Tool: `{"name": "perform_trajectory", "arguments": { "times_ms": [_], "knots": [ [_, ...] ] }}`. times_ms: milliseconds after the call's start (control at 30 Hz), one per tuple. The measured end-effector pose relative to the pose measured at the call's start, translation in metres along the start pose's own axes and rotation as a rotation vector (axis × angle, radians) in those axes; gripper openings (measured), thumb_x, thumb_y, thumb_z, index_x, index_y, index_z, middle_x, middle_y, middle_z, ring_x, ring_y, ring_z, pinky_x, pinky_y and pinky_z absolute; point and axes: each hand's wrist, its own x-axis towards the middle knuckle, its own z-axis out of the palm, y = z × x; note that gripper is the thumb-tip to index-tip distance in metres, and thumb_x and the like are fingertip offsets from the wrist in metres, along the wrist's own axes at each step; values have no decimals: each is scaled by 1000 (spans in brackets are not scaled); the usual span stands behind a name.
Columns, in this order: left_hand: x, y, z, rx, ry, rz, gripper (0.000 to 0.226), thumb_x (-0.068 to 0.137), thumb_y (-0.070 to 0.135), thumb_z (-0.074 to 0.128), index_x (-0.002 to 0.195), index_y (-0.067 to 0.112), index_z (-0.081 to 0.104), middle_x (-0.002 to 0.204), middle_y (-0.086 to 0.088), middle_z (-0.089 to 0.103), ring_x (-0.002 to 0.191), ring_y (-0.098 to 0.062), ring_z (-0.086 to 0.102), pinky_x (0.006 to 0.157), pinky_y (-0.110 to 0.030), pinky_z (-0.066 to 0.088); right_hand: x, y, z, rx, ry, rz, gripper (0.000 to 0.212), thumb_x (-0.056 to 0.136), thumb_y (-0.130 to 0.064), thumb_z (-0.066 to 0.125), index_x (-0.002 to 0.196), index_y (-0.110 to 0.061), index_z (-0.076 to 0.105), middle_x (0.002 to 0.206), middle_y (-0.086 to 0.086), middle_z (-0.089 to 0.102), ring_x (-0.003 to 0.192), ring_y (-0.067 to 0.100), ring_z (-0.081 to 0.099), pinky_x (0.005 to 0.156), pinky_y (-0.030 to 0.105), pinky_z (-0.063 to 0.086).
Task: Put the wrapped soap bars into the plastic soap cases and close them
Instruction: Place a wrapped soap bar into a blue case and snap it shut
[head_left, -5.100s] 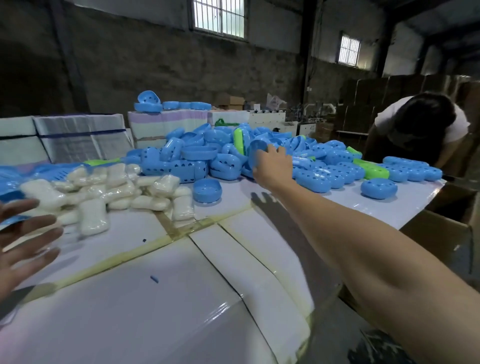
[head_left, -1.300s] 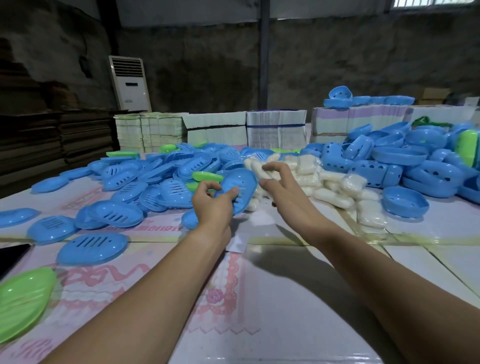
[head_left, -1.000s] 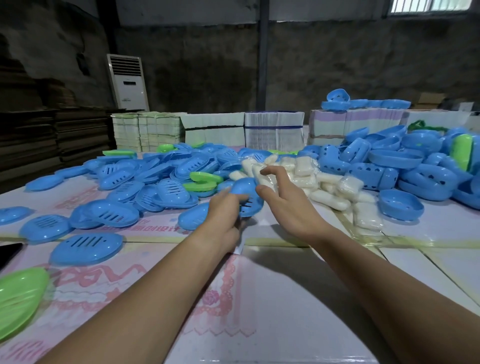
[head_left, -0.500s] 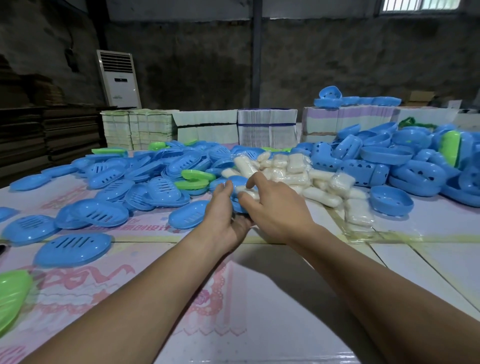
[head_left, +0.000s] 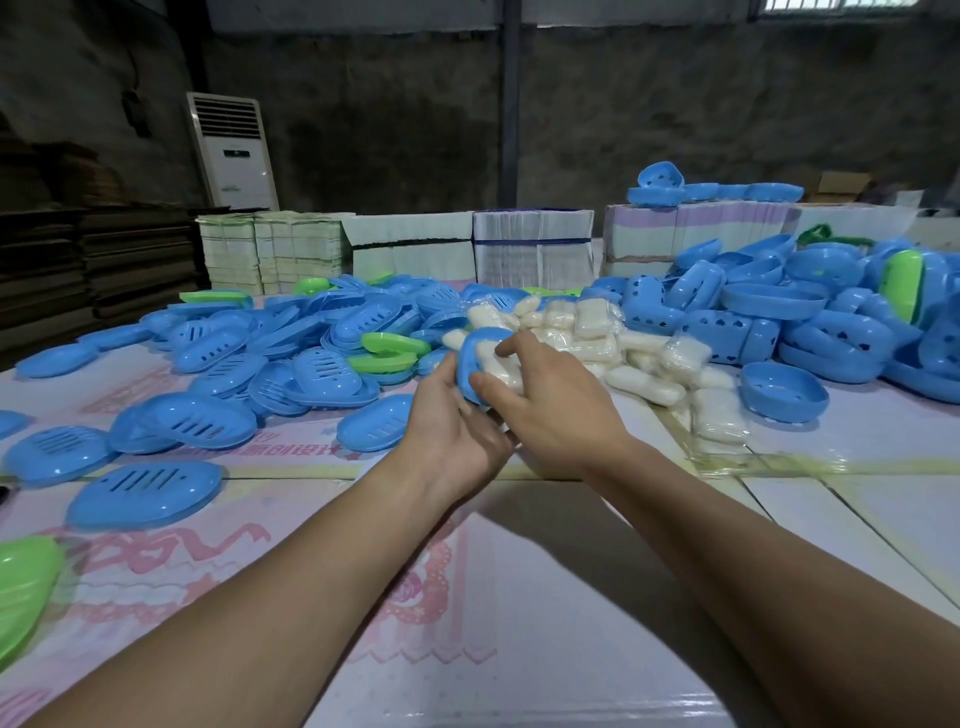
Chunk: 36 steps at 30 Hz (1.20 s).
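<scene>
My left hand (head_left: 457, 431) grips a blue soap case half (head_left: 470, 358) from below, tilted so its hollow faces me. A white wrapped soap bar (head_left: 501, 366) lies inside it, and my right hand (head_left: 556, 405) presses on that bar with thumb and fingers. Just behind my hands a heap of wrapped soap bars (head_left: 592, 332) rests on the table. Blue slotted case lids (head_left: 218, 358) spread to the left, and deeper blue case bottoms (head_left: 810, 322) pile up at the right.
A single blue case bottom (head_left: 784, 397) stands open at the right near the soap heap. Green lids (head_left: 389, 353) lie among the blue ones, and another green lid (head_left: 21, 587) sits at the left edge. Bundled cartons (head_left: 532, 249) line the table's back.
My hands have come together and lifted slightly; the blue case half is now tilted up in my left hand with a soap bar in it, pressed by my right hand.
</scene>
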Motion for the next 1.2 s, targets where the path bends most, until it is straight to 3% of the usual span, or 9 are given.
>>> {"name": "perform_trajectory", "arguments": {
  "times_ms": [167, 300, 467, 567, 767, 833, 933, 1033, 1200],
  "knots": [
    [5, 6, -6, -60, 15, 3, 45, 104, 46, 46, 111, 9, 70, 93, -15, 77, 83, -28, 75, 79, -41, 55, -3, -4, -3, 109, 18, -22, 54, 82, -68, 43, 120, -31, 49, 106, -7, 61, 101, 19, 57, 76, 37, 40],
    [6, 5, -7, -51, -24, 13, 37, 101, 36, 56, 118, 6, 68, 126, -16, 69, 101, -30, 73, 85, -41, 58, -3, -3, -6, 153, 44, -20, 55, 81, -71, 40, 117, -31, 52, 100, -11, 56, 94, 11, 51, 74, 34, 37],
    [5, 8, -12, 31, -124, -21, 34, 99, 36, 58, 120, 11, 67, 127, -15, 70, 115, -25, 68, 105, -37, 48, 2, 3, -12, 369, 57, 62, 37, 89, -60, 53, 105, -29, 62, 83, -15, 58, 81, 4, 54, 69, 26, 37],
    [5, 7, -14, 108, -156, -27, 29, 98, 36, 58, 115, 15, 68, 120, -12, 72, 108, -23, 69, 88, -36, 51, 4, 7, -17, 437, 81, 79, 35, 91, -53, 56, 106, -25, 69, 99, -9, 62, 85, 2, 52, 75, 23, 36],
    [6, 6, -15, 72, -222, -9, 66, 86, 24, 66, 149, 18, 49, 132, -19, 66, 121, -33, 65, 98, -48, 53, 5, 8, -19, 455, 34, 76, 26, 94, -48, 56, 97, -28, 72, 101, -1, 64, 89, 7, 56, 75, 20, 40],
    [7, 4, -14, 26, -238, 11, 73, 83, 17, 68, 152, 21, 46, 133, -21, 65, 120, -37, 65, 98, -50, 55, 7, 10, -24, 477, -5, 86, 37, 97, -48, 51, 94, -18, 73, 99, 4, 68, 94, 17, 60, 82, 24, 45],
    [8, 4, -13, -37, -259, 22, 72, 83, 11, 68, 151, 20, 48, 128, -24, 66, 112, -41, 68, 91, -55, 57, 11, 14, -33, 538, -80, 144, 35, 97, -42, 48, 111, -22, 73, 109, -1, 65, 102, 10, 59, 92, 30, 43],
    [10, 6, -15, -50, -274, 38, 69, 84, 11, 68, 150, 19, 49, 128, -23, 67, 113, -40, 68, 93, -55, 56, 12, 17, -35, 541, -170, 93, 34, 99, -32, 48, 130, -28, 63, 114, -19, 57, 103, -10, 51, 89, 18, 38],
    [9, 6, -18, -36, -338, 82, 64, 83, 3, 67, 144, 18, 54, 126, -21, 69, 114, -37, 68, 94, -58, 54, 11, 17, -32, 514, -198, 60, 39, 101, -31, 52, 139, -22, 56, 130, -4, 52, 122, 6, 47, 105, 26, 32]
  ]
}}
